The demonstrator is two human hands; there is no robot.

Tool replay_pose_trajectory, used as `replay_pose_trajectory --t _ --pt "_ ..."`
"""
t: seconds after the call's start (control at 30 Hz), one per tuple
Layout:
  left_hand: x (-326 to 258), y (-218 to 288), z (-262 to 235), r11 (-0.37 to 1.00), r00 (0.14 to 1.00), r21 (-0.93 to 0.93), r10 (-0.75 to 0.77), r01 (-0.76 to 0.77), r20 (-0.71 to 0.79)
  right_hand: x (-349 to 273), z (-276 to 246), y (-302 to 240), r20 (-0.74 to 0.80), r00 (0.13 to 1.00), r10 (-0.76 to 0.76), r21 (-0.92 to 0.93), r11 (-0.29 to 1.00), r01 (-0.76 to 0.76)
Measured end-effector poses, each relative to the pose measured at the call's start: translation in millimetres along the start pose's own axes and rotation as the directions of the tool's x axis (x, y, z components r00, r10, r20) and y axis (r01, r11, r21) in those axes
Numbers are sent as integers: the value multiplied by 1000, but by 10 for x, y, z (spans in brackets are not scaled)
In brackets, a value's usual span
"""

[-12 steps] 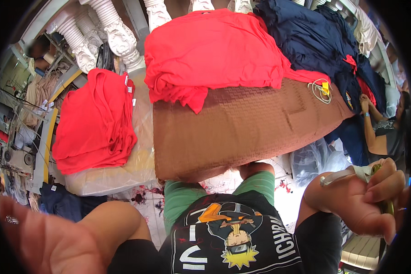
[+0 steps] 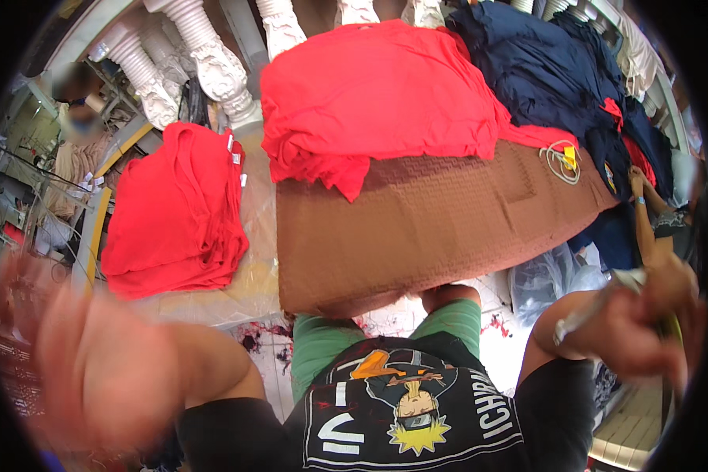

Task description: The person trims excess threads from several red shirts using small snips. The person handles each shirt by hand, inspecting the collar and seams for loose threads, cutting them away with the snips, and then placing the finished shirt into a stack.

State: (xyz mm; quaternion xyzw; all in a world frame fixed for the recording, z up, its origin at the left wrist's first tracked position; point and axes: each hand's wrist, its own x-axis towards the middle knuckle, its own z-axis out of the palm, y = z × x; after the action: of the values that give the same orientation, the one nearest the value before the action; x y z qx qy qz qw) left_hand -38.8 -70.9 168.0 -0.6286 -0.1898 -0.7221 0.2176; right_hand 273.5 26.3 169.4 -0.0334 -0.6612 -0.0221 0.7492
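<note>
Right hand [image 2: 645, 326]: raised at the right edge of the view, fingers closed on a slim, pale tool [image 2: 598, 303] with a yellow-green part showing below the fist; motion blur hides its exact kind. Long axis of the tool: slanted, running from above the knuckles down and leftward across the wrist.

Left hand [image 2: 94, 370]: raised at the lower left, heavily blurred; palm appears to face the camera with nothing visible in it, but finger spread cannot be told.

Ahead of both hands, across the gap over the green shorts [image 2: 322, 346]: brown textured cloth [image 2: 425, 228] draped over the desk, its near edge hanging down. Nearer to the right hand than to the left. Further ahead, lying on the brown cloth: large heap of red garments [image 2: 377, 94]. Just right of that heap, on the cloth: small coil of white cord with a yellow tag [image 2: 561, 161].

Ahead of the left hand: folded stack of red shirts [image 2: 177, 212] on clear plastic sheeting [image 2: 256, 267], apart from the brown cloth.

Far right of the heap: dark navy garments [image 2: 551, 71]. Directly ahead of the right hand: another person's forearm [image 2: 643, 216], plus clear plastic bags [image 2: 543, 283] to its left.

Nothing standing between the right hand and the near edge of the brown cloth.
</note>
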Motion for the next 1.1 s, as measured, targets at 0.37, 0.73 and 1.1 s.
replay_pose_trajectory --t 0.37,0.73,1.1 --pt "-1887 -3607 112 97 201 364 -945 926 -259 -1493 340 989 535 524 663 -368 741 -562" --pt "-1552 -1792 -122 762 599 212 -621 611 506 -1718 -45 1337 307 598 740 -480 663 -575" --pt "-2664 -1749 -585 155 225 455 -969 877 -104 -2146 -415 1854 -5 315 949 -291 300 -909"
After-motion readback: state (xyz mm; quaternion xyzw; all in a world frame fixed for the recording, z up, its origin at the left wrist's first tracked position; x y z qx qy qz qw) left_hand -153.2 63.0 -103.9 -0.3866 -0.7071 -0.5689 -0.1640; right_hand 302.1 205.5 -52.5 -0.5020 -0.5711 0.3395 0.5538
